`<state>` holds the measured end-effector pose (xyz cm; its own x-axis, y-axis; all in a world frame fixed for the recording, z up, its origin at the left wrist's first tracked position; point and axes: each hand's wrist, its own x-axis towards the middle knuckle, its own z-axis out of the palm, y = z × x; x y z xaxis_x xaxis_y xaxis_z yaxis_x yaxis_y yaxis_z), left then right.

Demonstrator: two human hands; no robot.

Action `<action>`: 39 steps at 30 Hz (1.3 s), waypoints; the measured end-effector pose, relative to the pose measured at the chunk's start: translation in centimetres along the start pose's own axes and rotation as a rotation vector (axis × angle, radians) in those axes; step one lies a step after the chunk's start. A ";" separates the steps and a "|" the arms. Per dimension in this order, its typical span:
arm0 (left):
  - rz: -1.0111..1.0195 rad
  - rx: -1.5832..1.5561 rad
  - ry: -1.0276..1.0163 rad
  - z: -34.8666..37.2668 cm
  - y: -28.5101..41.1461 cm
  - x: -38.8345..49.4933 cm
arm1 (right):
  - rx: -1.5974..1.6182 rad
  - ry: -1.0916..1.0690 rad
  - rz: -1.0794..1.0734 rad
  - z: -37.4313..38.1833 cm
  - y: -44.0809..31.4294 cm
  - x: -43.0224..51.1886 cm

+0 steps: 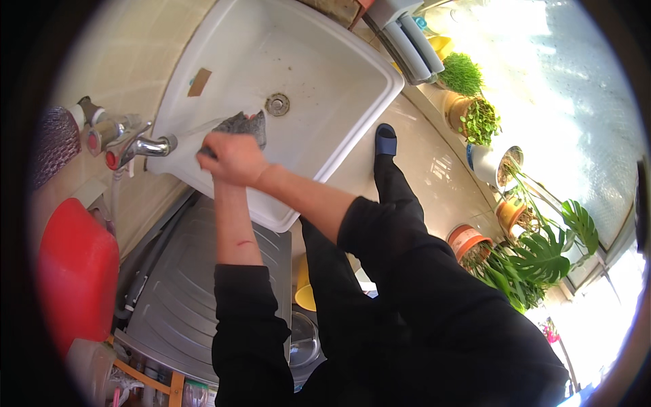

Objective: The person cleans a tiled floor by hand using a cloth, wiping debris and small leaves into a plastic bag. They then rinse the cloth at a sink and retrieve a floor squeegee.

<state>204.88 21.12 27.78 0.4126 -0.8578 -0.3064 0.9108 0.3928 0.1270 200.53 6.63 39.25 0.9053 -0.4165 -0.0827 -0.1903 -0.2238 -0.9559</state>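
Observation:
A wet grey cloth (257, 129) is bunched over the white sink basin (325, 66), under a thin stream of water (201, 127) from the chrome tap (152, 146). My right hand (234, 157) crosses over my left wrist with its fingers curled. A dark bit of what looks like the same cloth pokes out of that fist. Most of my left hand (250, 116) is hidden behind the right hand and the cloth; reddish fingertips show between the folds.
The drain (277, 104) and a brown patch (199, 82) mark the basin. A grey ridged lid or panel (178, 285) lies below the sink. At left hangs a red plastic basin (79, 274). Potted plants (480, 119) line the window side; a grey mop wringer (407, 46) stands beyond the basin's corner.

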 end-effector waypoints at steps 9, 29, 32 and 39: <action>0.170 0.138 -0.309 3.6 -1.7 3.3 | -0.051 0.181 0.093 1.6 0.3 0.2; 0.020 0.524 0.556 10.9 0.2 0.7 | 0.796 -0.097 0.841 -5.2 8.2 -1.5; -0.108 0.549 0.602 11.5 2.2 0.5 | 0.933 -0.247 0.726 -3.5 8.4 -0.2; -0.028 0.441 0.995 9.6 1.0 -1.1 | 0.608 0.100 0.473 -2.2 6.9 2.5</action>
<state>205.46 19.28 37.27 0.3783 -0.1341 -0.9159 0.9257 0.0533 0.3745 200.66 2.10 33.09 0.7355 -0.4313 -0.5224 -0.2803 0.5083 -0.8143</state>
